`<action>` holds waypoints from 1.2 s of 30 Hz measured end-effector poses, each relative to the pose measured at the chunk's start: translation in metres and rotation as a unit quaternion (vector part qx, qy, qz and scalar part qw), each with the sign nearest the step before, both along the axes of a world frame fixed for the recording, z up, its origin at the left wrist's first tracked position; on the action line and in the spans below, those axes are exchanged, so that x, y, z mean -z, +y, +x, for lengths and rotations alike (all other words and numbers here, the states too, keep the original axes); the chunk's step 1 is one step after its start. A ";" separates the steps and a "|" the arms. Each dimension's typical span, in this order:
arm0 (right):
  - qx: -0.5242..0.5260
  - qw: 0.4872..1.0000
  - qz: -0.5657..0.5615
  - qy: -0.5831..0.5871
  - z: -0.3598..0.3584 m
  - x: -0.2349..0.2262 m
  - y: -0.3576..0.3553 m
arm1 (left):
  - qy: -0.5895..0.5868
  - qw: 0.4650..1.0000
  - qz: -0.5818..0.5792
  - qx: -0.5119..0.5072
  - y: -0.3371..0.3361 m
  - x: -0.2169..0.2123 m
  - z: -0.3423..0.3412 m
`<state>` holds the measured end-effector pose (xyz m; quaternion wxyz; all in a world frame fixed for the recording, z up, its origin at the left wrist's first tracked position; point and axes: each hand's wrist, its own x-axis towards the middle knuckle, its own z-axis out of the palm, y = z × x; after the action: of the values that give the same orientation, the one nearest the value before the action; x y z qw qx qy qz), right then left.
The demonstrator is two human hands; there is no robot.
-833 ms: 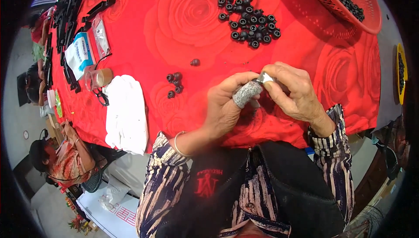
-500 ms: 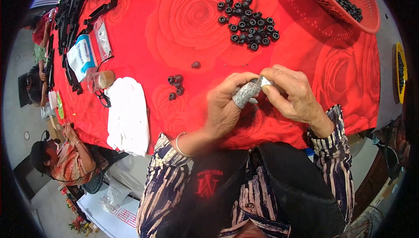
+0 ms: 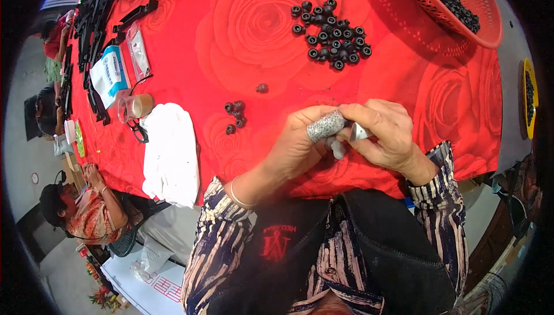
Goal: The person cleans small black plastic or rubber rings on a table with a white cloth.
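Observation:
Close in front of my body, my two hands meet over the red cloth. My left hand [image 3: 297,144] has a grey speckled finger cover [image 3: 325,126] on its thumb, and another pale grey cover [image 3: 337,148] shows on a fingertip below. Its fingers are closed together, but what they pinch is hidden. My right hand [image 3: 386,133] grips a small silvery metal blade [image 3: 361,132] between thumb and fingers, right beside the left thumb tip. Left of my hands sit several small black round parts [image 3: 235,113] in a cluster, with a single one [image 3: 262,88] apart from them.
A larger group of black parts [image 3: 337,40] lies farther off. A red basket [image 3: 487,20] of black pieces stands far right. At left are a white cloth [image 3: 170,153], a cup [image 3: 140,105], a packet [image 3: 109,75] and long black parts [image 3: 95,32]. Other people sit beyond the left edge.
My right hand has turned and dropped slightly, bringing the blade lower beside the left thumb. The left thumb has tilted flatter, and more of the lower finger cover shows.

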<state>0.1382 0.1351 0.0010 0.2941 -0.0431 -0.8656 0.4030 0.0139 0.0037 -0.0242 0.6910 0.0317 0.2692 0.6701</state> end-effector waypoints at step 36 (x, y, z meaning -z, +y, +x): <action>0.139 0.985 0.084 -0.054 -0.005 0.017 0.009 | 0.901 0.397 -0.007 -0.175 0.022 -0.017 -0.059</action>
<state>0.1336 0.1442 -0.0157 0.3024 -0.1597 -0.8967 0.2810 -0.0452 0.0252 -0.0070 -0.0856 0.5647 0.7394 0.3564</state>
